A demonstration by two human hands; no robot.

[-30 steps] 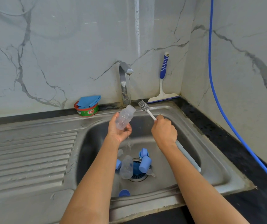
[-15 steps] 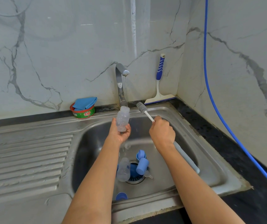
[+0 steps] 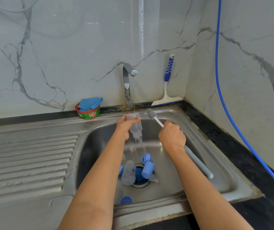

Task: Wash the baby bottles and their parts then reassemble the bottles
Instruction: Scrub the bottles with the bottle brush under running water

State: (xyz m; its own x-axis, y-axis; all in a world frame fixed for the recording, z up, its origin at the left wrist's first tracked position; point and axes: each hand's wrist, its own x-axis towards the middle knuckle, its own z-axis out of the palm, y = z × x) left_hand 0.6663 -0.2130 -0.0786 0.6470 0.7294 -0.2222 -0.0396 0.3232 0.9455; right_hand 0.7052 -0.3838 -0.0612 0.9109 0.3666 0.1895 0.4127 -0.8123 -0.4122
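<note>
White grey-veined marble walls meet in corner at right. Black speckled counter along wall foot. Steel sink set in it, ribbed drainboard at left. Chrome tap behind basin, thin stream running. Squeegee leans upright on back wall. Blue hose hangs down right wall. Red-rimmed tub with blue cloth on top, by tap. Soft, even light.

The left hand grips a bottle mouth-down, water spilling from it; the tap runs just above the hand. The right hand grips a brush, bristles beyond its knuckles. Below both hands lie a second bottle and caps.
</note>
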